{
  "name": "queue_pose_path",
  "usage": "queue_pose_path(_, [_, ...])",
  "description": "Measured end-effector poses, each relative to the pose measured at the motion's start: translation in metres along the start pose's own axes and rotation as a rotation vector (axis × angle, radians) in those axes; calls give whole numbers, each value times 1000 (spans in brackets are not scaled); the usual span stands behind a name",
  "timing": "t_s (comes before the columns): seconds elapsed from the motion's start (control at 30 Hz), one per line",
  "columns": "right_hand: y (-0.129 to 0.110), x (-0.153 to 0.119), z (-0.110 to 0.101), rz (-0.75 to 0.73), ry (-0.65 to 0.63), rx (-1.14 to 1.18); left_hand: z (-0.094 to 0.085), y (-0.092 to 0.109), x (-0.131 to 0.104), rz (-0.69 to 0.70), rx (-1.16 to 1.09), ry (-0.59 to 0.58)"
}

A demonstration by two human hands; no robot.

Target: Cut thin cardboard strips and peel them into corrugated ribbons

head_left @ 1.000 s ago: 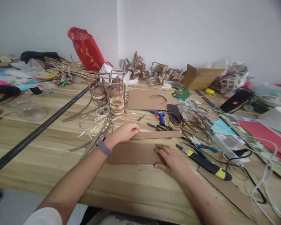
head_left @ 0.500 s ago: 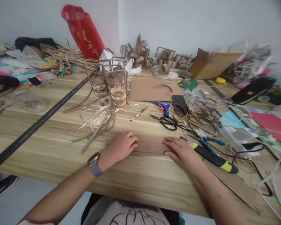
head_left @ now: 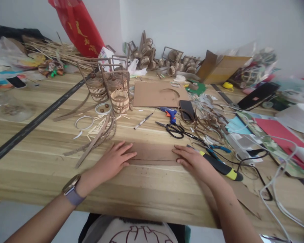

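Note:
A brown cardboard strip (head_left: 153, 151) lies flat on the wooden table in front of me, with a dark line running along its near edge. My left hand (head_left: 108, 162), with a watch on the wrist, rests palm down at the strip's left end, fingers stretched and spread. At the other end, the fingers of my right hand (head_left: 192, 162) lie outstretched on the cardboard, touching it without gripping. Close to my right hand is a yellow-and-black utility knife (head_left: 221, 167). Beyond the strip lie black scissors (head_left: 174, 130), a blue glue gun (head_left: 170, 114) and a pen (head_left: 143, 121).
Small slatted baskets with handles (head_left: 120, 102) stand at back left, near loose sticks (head_left: 98, 128) and a white ring (head_left: 84, 122). A cardboard sheet (head_left: 152, 94) lies farther back. Curled strips, blue-handled pliers (head_left: 219, 148) and white cables (head_left: 276, 179) clutter the right.
My left hand has slid left along the strip and its fingers have spread, showing more cardboard. My right hand stays at the right end. The view has turned slightly right.

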State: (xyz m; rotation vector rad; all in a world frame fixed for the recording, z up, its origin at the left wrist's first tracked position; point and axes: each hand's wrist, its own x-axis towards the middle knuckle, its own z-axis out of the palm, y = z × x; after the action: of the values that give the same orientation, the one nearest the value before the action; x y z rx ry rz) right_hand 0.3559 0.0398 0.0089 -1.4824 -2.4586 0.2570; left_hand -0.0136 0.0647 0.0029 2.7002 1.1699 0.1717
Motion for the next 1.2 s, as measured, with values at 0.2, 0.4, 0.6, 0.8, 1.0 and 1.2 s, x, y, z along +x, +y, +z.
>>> queue_pose_path(0.2, [-2,-12,0,56,34,-21,-5,-13,-4,44,35,33])
queue_pose_path(0.4, [-6,-32,0,145,106,12,1,-26,-22,-56,75,164])
queue_pose_path(0.6, [-12,-34,1,173,70,15,0,-25,-22,-2,43,161])
queue_pose_path(0.8, [-7,-37,11,173,93,-39,-8,-30,-23,-10,-53,89])
queue_pose_path(1.0, [3,-38,15,143,146,-76,-10,-17,-22,-25,-122,61])
queue_pose_path(1.2, [5,-29,15,103,208,-26,-10,-14,-22,-36,-141,38])
